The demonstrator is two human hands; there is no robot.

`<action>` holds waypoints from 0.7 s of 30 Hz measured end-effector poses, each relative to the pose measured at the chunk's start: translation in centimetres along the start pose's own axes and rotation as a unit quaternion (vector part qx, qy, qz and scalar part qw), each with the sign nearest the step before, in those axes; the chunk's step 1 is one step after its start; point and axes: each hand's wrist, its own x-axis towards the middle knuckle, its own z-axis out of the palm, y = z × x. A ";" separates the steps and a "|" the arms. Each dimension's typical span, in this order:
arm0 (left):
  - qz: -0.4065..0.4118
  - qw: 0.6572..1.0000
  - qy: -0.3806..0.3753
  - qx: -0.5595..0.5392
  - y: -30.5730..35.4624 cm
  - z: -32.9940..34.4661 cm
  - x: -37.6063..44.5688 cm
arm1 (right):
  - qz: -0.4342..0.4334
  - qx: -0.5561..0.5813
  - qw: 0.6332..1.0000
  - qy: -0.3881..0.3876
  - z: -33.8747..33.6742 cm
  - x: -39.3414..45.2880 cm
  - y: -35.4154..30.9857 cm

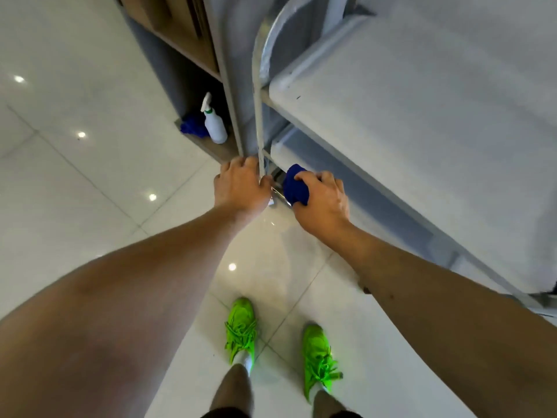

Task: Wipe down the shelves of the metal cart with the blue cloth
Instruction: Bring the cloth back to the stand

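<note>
Cloth first: the blue cloth [296, 185] is bunched into a soft wad inside my right hand [322, 199], whose grip is clamped round it with the fingers curled over the top. It sits low at the corner of the metal cart [391, 116], just under the edge of the lower shelf [304, 159]; whether the cloth actually touches metal there I cannot tell.

Just left of that grip, my left hand [239, 184] is wrapped round the cart's thin upright post [259, 140], fingers curled closed on the tube. The two hands are near each other, with the post's foot between them.

The cart is pale grey painted metal, with smooth flat shelves, rounded rims and a curved tubular handle [265, 40] rising above the left grip.

Beyond the left hand, a white plastic spray bottle [214, 125] stands upright in the bottom bay of a wooden shelving unit [187, 46], with a second crumpled blue rag [191, 126] lying beside it.

Below both grips, glossy white floor tiles [75, 176] reflect ceiling lights, and my bright green laced shoes [241, 327] stand on them.
</note>
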 end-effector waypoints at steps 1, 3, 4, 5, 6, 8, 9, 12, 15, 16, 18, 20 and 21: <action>0.004 1.000 0.009 0.000 0.8 -2.2 -0.1 | -0.009 0.002 1.000 0.007 -2.0 -0.2 -1.1; 0.004 1.000 0.028 0.004 2.6 -6.3 -0.4 | -0.034 0.005 0.999 0.019 -5.9 -0.5 -3.2; 0.004 0.999 0.041 0.005 3.5 -8.2 -0.5 | -0.049 0.005 0.998 0.029 -7.7 -0.7 -4.1; 0.003 0.998 0.057 0.005 4.5 -10.1 -0.6 | -0.064 0.006 0.997 0.040 -9.6 -0.8 -4.9; 0.004 0.997 0.072 0.005 5.5 -11.9 -0.8 | -0.077 0.007 0.996 0.053 -11.4 -1.0 -5.7; 0.014 0.994 0.104 0.009 7.3 -15.4 -1.2 | -0.101 0.012 0.992 0.074 -14.8 -1.2 -7.0; 0.018 0.993 0.120 0.009 8.1 -17.1 -1.4 | -0.114 0.015 0.990 0.081 -16.4 -1.3 -7.7; 0.026 0.986 0.166 0.007 9.9 -22.4 -1.8 | -0.147 0.024 0.983 0.109 -21.0 -1.5 -9.9; 0.031 0.979 0.200 0.019 11.3 -27.9 -1.6 | -0.169 0.022 0.975 0.144 -25.1 -1.3 -12.3; 0.031 0.977 0.212 0.023 11.6 -29.7 -1.3 | -0.177 0.023 0.972 0.154 -26.3 -1.3 -13.2; 0.032 0.971 0.234 0.028 12.0 -33.2 -0.9 | -0.189 0.030 0.966 0.175 -28.4 -1.1 -15.0; 0.040 0.967 0.250 0.032 12.1 -36.1 -0.4 | -0.198 0.040 0.958 0.203 -30.0 -0.9 -16.8; 0.044 0.965 0.256 0.033 12.0 -37.4 0.0 | -0.202 0.040 0.954 0.216 -30.7 -0.8 -17.7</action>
